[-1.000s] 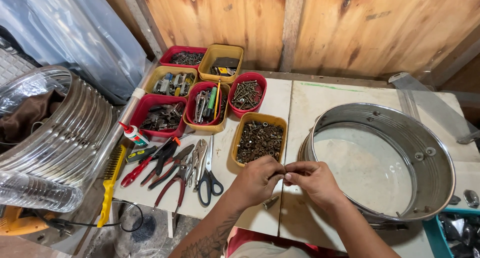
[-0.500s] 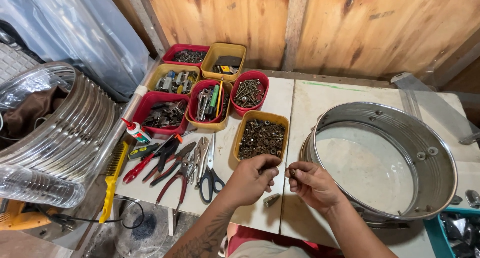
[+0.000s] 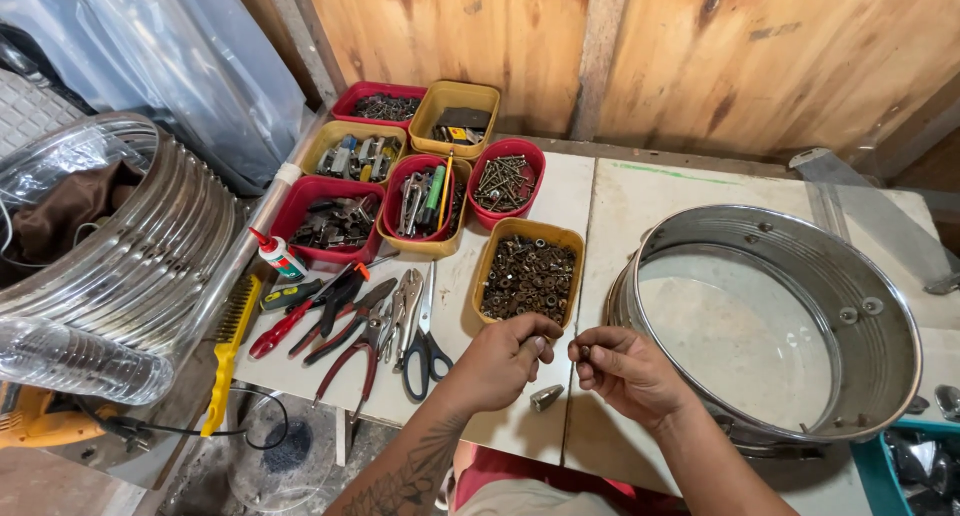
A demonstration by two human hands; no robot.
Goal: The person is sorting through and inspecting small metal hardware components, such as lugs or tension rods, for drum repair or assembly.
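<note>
1. The left hand (image 3: 500,361) rests at the near edge of the tabletop (image 3: 640,191), fingers curled and pinched together at the tips; what they hold, if anything, is too small to tell.
2. The right hand (image 3: 628,371) sits just beside it, thumb and forefinger pinching a small dark fastener (image 3: 584,352), which seems to be a nut or short screw.
3. The two hands are near each other but apart. The fastener lies in the gap between them, at the right hand's fingertips, so the right hand is the nearer one.
4. The fastener's long axis cannot be judged; it appears dull, dark and metallic.
5. A short grey metal piece (image 3: 546,397) lies on the tabletop just below the gap between the hands, tilted up to the right.
6. A yellow tray of rusty nuts (image 3: 528,274) stands directly beyond the left hand, close to its knuckles.
7. A round steel drum shell (image 3: 770,326) lies to the right, its rim touching or nearly touching the right hand.
8. Pliers (image 3: 340,326) and scissors (image 3: 425,341) lie to the left.
</note>
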